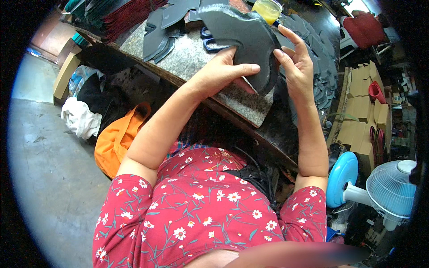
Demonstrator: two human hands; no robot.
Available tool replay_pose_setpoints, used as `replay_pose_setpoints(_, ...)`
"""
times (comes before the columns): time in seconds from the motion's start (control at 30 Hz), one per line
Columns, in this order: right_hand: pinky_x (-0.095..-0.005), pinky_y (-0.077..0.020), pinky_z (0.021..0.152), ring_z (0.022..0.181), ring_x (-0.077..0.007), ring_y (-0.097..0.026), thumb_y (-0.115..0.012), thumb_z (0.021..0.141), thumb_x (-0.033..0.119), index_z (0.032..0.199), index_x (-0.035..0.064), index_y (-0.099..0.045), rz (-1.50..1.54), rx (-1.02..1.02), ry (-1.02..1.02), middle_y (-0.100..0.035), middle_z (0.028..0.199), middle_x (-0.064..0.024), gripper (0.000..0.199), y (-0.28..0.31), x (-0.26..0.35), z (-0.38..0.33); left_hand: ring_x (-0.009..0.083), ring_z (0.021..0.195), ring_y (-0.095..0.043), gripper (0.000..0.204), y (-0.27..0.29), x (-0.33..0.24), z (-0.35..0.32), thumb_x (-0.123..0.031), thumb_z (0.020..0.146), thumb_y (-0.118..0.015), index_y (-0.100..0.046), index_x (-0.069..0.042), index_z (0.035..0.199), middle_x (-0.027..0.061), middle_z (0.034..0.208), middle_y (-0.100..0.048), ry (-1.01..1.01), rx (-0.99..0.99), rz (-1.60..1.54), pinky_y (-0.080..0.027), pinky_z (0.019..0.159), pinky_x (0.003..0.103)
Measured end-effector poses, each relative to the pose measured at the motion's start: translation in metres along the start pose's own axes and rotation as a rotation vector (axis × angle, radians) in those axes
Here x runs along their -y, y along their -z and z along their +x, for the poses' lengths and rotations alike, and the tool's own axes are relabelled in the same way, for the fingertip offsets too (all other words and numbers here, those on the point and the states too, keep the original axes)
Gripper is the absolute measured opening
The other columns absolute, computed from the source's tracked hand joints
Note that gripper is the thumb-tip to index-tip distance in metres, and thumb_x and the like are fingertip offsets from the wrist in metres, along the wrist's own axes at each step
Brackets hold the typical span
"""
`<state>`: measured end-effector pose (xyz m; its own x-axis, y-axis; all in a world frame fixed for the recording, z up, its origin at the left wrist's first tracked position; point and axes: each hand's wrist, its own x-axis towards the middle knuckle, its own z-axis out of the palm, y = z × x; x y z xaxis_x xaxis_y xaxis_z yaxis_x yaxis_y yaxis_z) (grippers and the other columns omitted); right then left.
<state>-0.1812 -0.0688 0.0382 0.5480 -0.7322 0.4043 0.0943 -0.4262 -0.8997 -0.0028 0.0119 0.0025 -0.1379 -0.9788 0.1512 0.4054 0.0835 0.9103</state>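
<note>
In my left hand is a dark grey, curved cut piece that looks like leather or a synthetic sheet, raised over the table. My left thumb presses on its face and the other fingers go underneath. At the piece's right edge is my right hand, index finger extended, thumb tip close against the edge; whether it touches cannot be made out. Behind the piece, blue scissor handles stick out. Beyond it stands a clear round container with yellow contents.
A grey stone-like slab lies on the table under similar cut pieces. A large heap of grey pieces spreads at right. Dark red stacked strips lie far left. An orange bag hangs below; a blue fan stands lower right.
</note>
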Motion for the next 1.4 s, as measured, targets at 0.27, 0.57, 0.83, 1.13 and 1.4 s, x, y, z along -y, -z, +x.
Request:
replay_pose_setpoints(0.27,-0.0251,-0.0476,0.063,0.071,-0.0115,-0.059,-0.046,0.101,0.033,0.136,0.0095,-0.053,-0.249,0.056,0.144,-0.063,0.079,-0.0039,0.042,0.010,-0.003,0.004,0.0199,0.089,-0.069,0.039,0.005,-0.002,0.001,-0.016,0.093,-0.062,-0.049,0.000,0.126,0.0108,0.109,-0.065,-0.042,-0.158,-0.165,-0.063,0.062,0.035)
replay_pose_setpoints(0.57,-0.0361,-0.0494,0.065,0.073,-0.0268,-0.063,-0.026,0.097,0.065,0.137,0.0178,-0.055,-0.759,0.138,0.212,-0.064,0.082,-0.0083,0.068,0.005,-0.001,-0.002,0.0206,0.089,-0.069,0.037,0.005,-0.003,0.000,-0.015,0.093,-0.061,-0.050,0.000,0.125,0.0106,0.109,-0.065,-0.058,-0.080,-0.234,-0.063,0.063,0.035)
replay_pose_setpoints(0.83,-0.0258,-0.0427,0.067,0.075,-0.0154,-0.053,-0.024,0.096,0.069,0.115,0.0039,-0.070,-0.233,0.365,0.148,-0.064,0.086,-0.0070,0.082,0.017,0.001,0.005,0.0208,0.084,-0.070,0.033,0.010,-0.001,0.002,-0.012,0.093,-0.058,-0.049,0.000,0.123,0.0113,0.106,-0.065,-0.081,-0.200,-0.306,-0.063,0.059,0.035)
replay_pose_setpoints(1.13,-0.0293,-0.0458,0.064,0.071,-0.0180,-0.058,-0.030,0.095,0.067,0.121,0.0094,-0.067,-0.380,0.187,0.259,-0.065,0.088,-0.0099,0.073,0.011,-0.002,0.004,0.0218,0.085,-0.069,0.028,0.013,-0.002,0.003,-0.011,0.094,-0.057,-0.048,0.000,0.118,0.0116,0.103,-0.064,-0.097,-0.181,-0.321,-0.064,0.059,0.036)
replay_pose_setpoints(1.4,-0.0339,-0.0489,0.064,0.070,-0.0237,-0.062,-0.043,0.088,0.068,0.117,0.0214,-0.071,-0.814,0.316,0.750,-0.063,0.080,-0.0064,0.062,0.010,0.006,0.004,0.0218,0.084,-0.070,0.026,0.015,-0.003,0.004,-0.010,0.094,-0.056,-0.049,-0.001,0.117,0.0113,0.102,-0.065,-0.122,-0.239,-0.356,-0.064,0.060,0.035)
